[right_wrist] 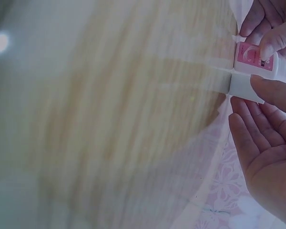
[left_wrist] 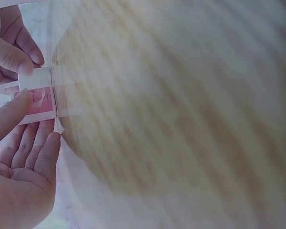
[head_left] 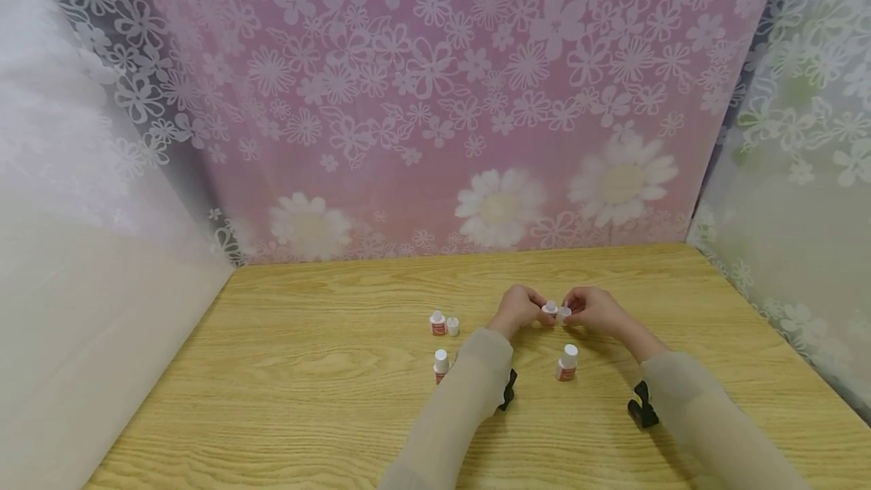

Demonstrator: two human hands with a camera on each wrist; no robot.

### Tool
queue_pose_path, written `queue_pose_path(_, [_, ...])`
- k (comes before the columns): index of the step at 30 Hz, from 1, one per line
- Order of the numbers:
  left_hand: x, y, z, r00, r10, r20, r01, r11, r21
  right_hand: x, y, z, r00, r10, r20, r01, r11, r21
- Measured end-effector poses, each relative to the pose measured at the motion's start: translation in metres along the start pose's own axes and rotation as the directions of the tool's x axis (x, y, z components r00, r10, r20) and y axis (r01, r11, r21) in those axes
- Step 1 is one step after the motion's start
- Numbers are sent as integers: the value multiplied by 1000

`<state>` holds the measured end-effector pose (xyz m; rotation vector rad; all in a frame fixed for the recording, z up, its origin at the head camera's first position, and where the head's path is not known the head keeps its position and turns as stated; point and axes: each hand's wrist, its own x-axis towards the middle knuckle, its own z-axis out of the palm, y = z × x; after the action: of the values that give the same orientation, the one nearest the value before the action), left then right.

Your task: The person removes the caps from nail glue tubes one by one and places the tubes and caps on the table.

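My left hand (head_left: 519,310) pinches a small white bottle (head_left: 550,311) with a red label between thumb and fingers. Close on its right, my right hand (head_left: 597,311) holds a white cap (head_left: 565,313) standing beside the bottle on the table. The left wrist view shows the bottle's label (left_wrist: 40,101) facing outward, with the thumb on its edge. In the right wrist view the cap (right_wrist: 245,87) lies between thumb and fingers, right against or very near the bottle (right_wrist: 254,57). The bottle's top is off, its narrow nozzle showing in the head view.
To the left stands another uncapped bottle (head_left: 438,324) with its cap (head_left: 453,327) beside it. Nearer are two capped bottles, one (head_left: 441,363) partly behind the left sleeve, one (head_left: 567,363) between the forearms. Flowered curtains (head_left: 435,97) border the wooden table (head_left: 306,399).
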<state>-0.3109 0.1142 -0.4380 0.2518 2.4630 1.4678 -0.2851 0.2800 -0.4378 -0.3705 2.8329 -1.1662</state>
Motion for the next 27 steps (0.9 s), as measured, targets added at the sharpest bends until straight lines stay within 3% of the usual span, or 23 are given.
queue_pose_path(27, [1,-3,0,1000,-2,30,3,999,-34,0,0,1,1000,-2,-8,2,1000,-19])
